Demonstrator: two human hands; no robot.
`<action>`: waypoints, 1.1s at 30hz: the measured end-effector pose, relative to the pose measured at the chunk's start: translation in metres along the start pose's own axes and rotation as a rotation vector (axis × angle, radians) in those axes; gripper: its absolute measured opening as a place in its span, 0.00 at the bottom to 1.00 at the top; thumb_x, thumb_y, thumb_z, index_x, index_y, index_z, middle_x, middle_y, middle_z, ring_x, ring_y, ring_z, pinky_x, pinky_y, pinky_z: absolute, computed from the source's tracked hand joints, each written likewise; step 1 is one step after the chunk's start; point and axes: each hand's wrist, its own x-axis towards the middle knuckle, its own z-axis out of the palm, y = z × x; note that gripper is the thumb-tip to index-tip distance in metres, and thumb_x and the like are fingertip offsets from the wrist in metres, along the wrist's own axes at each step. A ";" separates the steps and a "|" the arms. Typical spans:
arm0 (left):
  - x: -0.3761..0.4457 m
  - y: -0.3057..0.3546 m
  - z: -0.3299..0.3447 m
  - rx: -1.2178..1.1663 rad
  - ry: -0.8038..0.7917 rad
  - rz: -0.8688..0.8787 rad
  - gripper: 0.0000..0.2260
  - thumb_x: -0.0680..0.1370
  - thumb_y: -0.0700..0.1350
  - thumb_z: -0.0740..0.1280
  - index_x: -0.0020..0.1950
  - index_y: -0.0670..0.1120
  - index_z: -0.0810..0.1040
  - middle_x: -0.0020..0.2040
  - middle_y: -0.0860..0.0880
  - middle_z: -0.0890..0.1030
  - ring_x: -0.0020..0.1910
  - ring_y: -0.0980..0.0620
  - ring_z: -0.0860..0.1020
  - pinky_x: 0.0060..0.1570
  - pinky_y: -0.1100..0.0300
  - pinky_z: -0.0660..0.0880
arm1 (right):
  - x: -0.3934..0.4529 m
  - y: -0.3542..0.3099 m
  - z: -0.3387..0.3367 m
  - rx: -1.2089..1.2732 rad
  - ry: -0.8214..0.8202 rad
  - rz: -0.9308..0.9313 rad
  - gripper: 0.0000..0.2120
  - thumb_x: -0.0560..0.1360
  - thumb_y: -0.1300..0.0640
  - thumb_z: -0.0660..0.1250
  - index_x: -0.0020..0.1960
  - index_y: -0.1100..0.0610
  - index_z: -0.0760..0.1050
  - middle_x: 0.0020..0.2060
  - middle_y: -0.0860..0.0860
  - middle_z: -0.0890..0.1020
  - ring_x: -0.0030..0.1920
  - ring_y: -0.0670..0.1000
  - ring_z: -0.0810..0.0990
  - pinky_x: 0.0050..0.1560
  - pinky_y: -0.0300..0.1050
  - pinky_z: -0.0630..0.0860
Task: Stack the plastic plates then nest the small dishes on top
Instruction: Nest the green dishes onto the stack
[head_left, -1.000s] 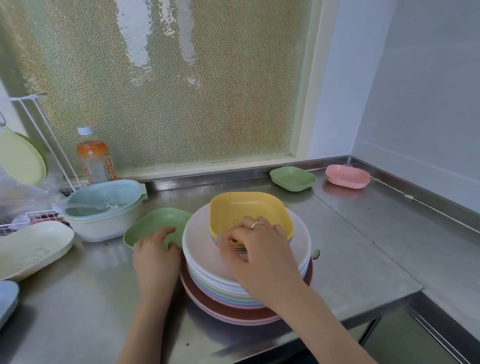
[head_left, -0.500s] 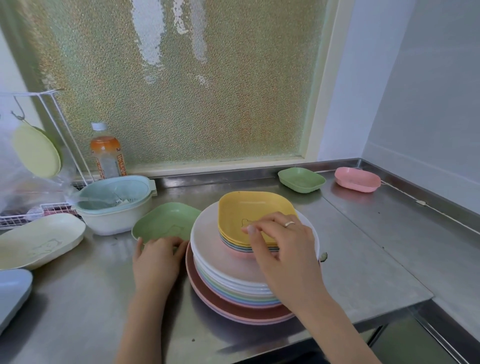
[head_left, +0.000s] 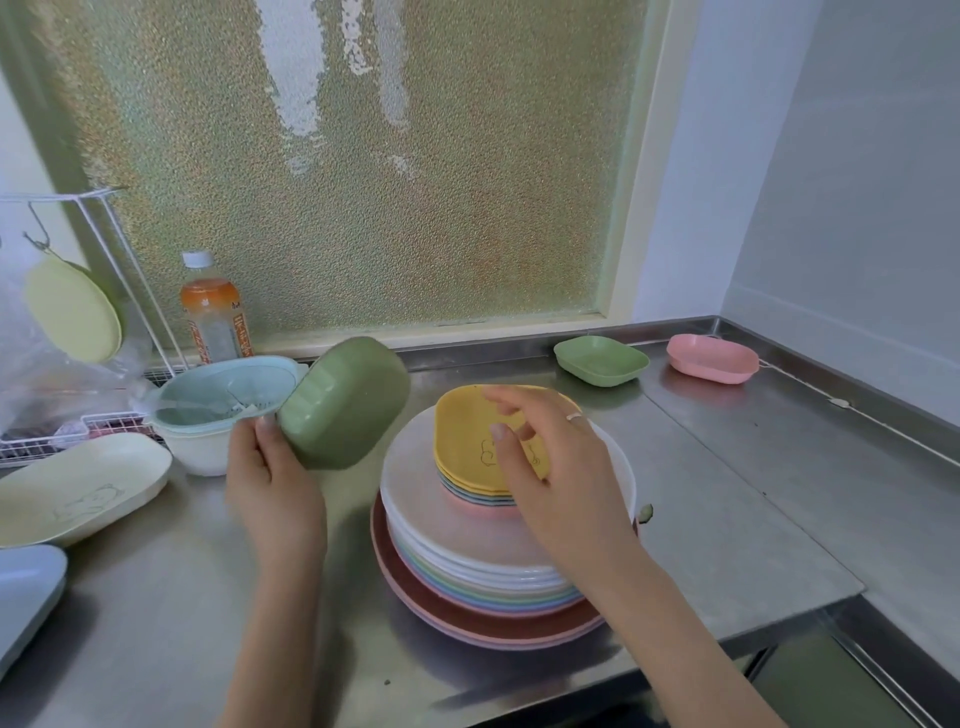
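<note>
A stack of round plastic plates in several colours stands on the steel counter, white on top. Nested small dishes sit on it, a yellow dish uppermost. My left hand holds a green dish tilted on edge in the air, just left of the stack, its underside toward me. My right hand hovers over the yellow dish with fingers apart, holding nothing. Two more small dishes lie at the back right: a green small dish and a pink small dish.
A pale blue colander bowl sits behind my left hand. A cream oval dish and a blue dish lie at the left. An orange drink bottle and a wire rack stand by the window. The counter edge runs close in front.
My left hand lifted the green dish off the counter and tipped it up. My right hand let go of the nested dishes and rose slightly above them.
</note>
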 end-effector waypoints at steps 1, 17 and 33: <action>0.003 0.004 0.002 -0.021 -0.037 0.000 0.14 0.83 0.45 0.53 0.40 0.41 0.67 0.38 0.44 0.68 0.35 0.55 0.63 0.32 0.64 0.61 | 0.006 -0.001 0.000 0.007 -0.002 0.000 0.15 0.76 0.51 0.58 0.63 0.45 0.71 0.55 0.41 0.77 0.46 0.42 0.74 0.52 0.35 0.69; -0.043 0.066 0.032 -0.238 -0.581 0.581 0.07 0.77 0.47 0.61 0.40 0.53 0.76 0.46 0.64 0.79 0.50 0.59 0.77 0.59 0.53 0.70 | 0.034 0.025 -0.041 0.149 0.158 0.114 0.14 0.75 0.47 0.62 0.34 0.52 0.71 0.35 0.50 0.75 0.40 0.45 0.72 0.40 0.33 0.65; -0.041 0.029 0.027 -0.070 -0.846 0.335 0.09 0.70 0.58 0.64 0.37 0.56 0.80 0.51 0.67 0.81 0.64 0.63 0.71 0.59 0.75 0.63 | -0.011 0.049 -0.038 0.124 -0.171 0.259 0.12 0.78 0.55 0.58 0.58 0.43 0.72 0.65 0.38 0.68 0.56 0.29 0.68 0.48 0.17 0.60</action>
